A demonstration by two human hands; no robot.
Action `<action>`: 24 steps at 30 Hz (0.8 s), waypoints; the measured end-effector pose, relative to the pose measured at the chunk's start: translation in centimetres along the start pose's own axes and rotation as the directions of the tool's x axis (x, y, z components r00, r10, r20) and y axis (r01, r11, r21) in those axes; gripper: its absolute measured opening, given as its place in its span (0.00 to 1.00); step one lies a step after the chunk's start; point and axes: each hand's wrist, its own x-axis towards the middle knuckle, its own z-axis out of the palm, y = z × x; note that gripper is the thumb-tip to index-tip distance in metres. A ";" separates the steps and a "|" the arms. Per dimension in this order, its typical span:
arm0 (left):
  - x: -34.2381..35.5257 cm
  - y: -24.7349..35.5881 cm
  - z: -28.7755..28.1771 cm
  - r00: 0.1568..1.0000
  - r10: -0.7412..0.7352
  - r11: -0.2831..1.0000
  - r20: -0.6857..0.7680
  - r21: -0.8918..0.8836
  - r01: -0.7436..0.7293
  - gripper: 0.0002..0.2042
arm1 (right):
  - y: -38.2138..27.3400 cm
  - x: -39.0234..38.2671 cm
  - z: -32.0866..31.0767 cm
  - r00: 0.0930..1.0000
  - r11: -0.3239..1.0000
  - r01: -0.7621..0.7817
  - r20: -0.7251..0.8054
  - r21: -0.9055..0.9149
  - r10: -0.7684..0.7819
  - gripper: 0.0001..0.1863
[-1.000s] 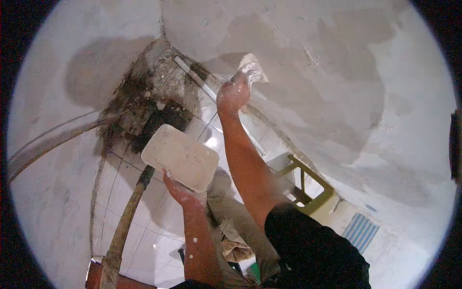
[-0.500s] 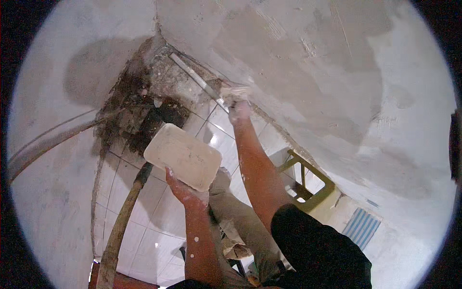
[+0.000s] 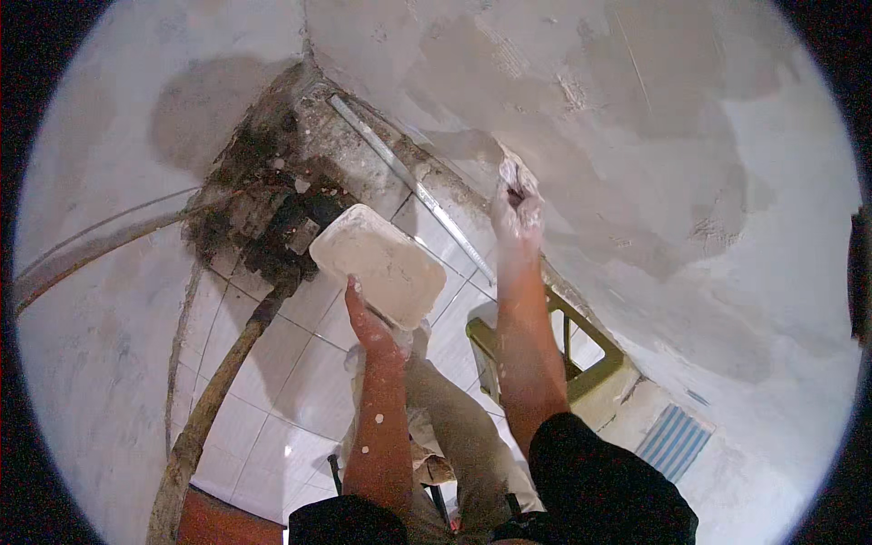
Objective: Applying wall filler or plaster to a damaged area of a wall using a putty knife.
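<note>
My left hand [image 3: 377, 327] grips a rounded rectangular tray [image 3: 374, 265] from its near edge. Its pale surface is smeared with cream-coloured plaster or putty. My right hand [image 3: 518, 204] is raised at the plastered right wall [image 3: 654, 173], to the right of the tray. Its fingers are curled and coated white. Something thin and whitish sticks up from them toward the wall; its kind cannot be made out. Below the right hand, a long metal bar [image 3: 413, 182] lies on the floor beside the wall's base.
Dark rubble [image 3: 272, 218] covers the floor corner. A wooden handle [image 3: 213, 409] reaches it from the lower left, and a pole [image 3: 109, 250] crosses at left. An olive plastic stool [image 3: 595, 363] stands by the right wall, near a blue-striped piece [image 3: 674, 442]. White tiles [image 3: 282, 359] cover the floor.
My right hand has moved right and away from the metal bar, and has turned against the wall. The tray in my left hand has shifted right and slightly up in the picture.
</note>
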 end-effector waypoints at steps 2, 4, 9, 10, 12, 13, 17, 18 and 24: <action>-0.1 -0.3 0.4 0.998 -0.040 0.999 -0.042 0.009 0.041 0.28 | -0.6 -0.8 -2.2 0.995 0.882 -0.090 0.077 0.463 0.062 0.11; -0.1 0.3 -0.3 0.992 -0.053 0.998 -0.116 0.033 0.057 0.27 | -3.1 -2.5 -0.4 0.901 0.274 -0.244 0.113 0.930 0.419 0.13; -0.3 0.6 -0.2 0.995 -0.033 0.998 -0.099 0.048 0.037 0.30 | 6.7 -3.9 -2.6 0.863 0.426 -0.334 0.091 0.841 0.497 0.10; -0.3 0.5 -0.6 0.994 -0.031 0.998 -0.108 0.053 0.037 0.30 | 7.8 -4.1 -2.0 0.820 0.368 -0.335 0.077 0.867 0.567 0.10; 0.0 -0.6 -0.1 1.000 -0.002 0.999 -0.003 -0.035 0.002 0.31 | 11.1 -2.6 -3.0 0.842 0.287 -0.284 0.096 0.915 0.530 0.08; 0.3 -1.1 -0.3 1.000 0.000 1.000 -0.009 -0.029 0.000 0.31 | 12.7 -2.2 -2.9 0.838 0.282 -0.285 0.096 0.916 0.537 0.08; 0.4 -1.8 0.2 1.000 0.000 1.000 -0.024 0.003 0.000 0.30 | 15.8 0.0 -2.2 0.906 0.144 -0.240 0.169 0.960 0.388 0.05; 0.3 -2.0 0.7 0.999 -0.025 1.000 -0.019 -0.014 0.025 0.29 | 16.2 0.8 -2.3 0.887 0.198 -0.241 0.132 0.950 0.443 0.04; 0.4 -2.4 1.8 1.000 -0.010 1.000 0.012 -0.007 0.010 0.29 | 15.9 1.0 -1.1 0.847 0.205 -0.158 0.026 0.966 0.531 0.01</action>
